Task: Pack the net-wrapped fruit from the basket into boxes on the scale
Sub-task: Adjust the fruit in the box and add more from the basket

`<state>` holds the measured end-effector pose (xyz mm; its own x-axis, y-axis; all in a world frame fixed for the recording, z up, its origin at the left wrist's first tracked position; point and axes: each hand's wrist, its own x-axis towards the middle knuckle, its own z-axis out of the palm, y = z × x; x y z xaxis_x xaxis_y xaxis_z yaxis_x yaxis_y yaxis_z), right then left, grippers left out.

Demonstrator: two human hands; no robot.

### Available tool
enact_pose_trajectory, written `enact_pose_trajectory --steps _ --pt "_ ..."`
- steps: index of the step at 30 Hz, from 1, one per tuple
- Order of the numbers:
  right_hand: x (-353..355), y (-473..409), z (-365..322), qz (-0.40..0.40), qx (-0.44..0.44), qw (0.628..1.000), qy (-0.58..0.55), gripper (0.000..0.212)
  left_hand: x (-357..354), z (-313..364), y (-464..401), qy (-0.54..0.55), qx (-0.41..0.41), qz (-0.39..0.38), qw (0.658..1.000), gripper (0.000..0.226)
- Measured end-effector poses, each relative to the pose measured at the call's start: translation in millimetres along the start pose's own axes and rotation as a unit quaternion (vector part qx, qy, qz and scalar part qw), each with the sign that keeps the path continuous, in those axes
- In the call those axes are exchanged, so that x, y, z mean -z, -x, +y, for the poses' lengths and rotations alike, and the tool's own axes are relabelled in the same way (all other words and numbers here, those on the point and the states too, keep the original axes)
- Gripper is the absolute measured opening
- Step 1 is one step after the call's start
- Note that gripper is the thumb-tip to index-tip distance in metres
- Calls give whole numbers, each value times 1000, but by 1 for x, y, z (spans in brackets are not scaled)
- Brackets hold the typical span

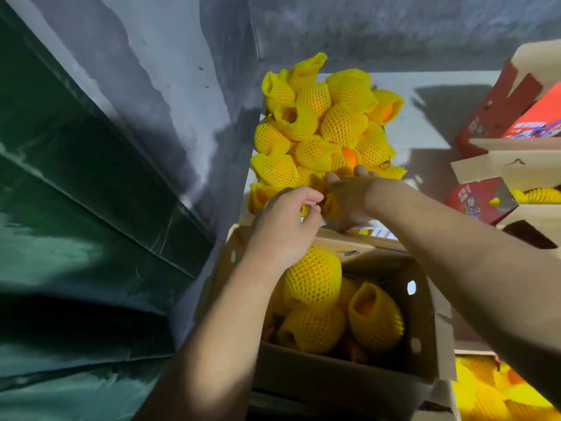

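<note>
Nearest, directly under both forearms, sits an open cardboard box (340, 387) with several net-wrapped fruits (312, 284) already lying in it; it looks partly filled, with room left on top. The scale it should stand on is hidden beneath it, so I cannot confirm it.

Just past the box's far flap, the left hand (285, 229) reaches forward with its fingers curled at the near edge of the heap, the fingertips closing on a yellow net there; whether it has a firm hold on a whole fruit I cannot tell. Beside it, touching or nearly so, the right hand (349, 202) lies in shadow with its fingers extended into the bottom of the heap, resting against a fruit instead of clearly wrapping it.

Beyond both hands rises the pile of fruit (324, 126) in yellow foam nets, heaped high enough that the basket under it does not show.

Off to the right of the right arm stand more boxes (513, 177), red and plain, one showing yellow nets inside.

The step in hand appears to be picking the next fruits from the near foot of the pile. The next move calls for a secure grasp in each hand, then drawing back and down to the box, taking care that pulling from the base does not send the upper fruits rolling.
</note>
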<state>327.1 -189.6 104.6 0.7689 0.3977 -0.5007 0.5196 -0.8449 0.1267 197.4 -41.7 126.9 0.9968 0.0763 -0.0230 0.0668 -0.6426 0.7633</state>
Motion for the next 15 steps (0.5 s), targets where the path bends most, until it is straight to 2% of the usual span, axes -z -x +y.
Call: enact_pose_trajectory --steps 7,10,12,14,15 --pt "12 11 29 -3 -2 1000 -12 93 -11 1 -20 -17 7 -19 1000 28" --pt "11 12 35 33 -2 999 -3 99 -14 -1 -24 -4 16 -12 1000 29" --pt "6 17 37 78 0 997 -12 89 -15 -1 -25 7 26 -7 1000 32" --pt "0 24 40 125 16 987 -103 75 -15 -2 -27 14 43 -16 999 43" --pt "0 29 42 140 34 968 -205 74 -15 -1 -28 20 52 -31 998 55"
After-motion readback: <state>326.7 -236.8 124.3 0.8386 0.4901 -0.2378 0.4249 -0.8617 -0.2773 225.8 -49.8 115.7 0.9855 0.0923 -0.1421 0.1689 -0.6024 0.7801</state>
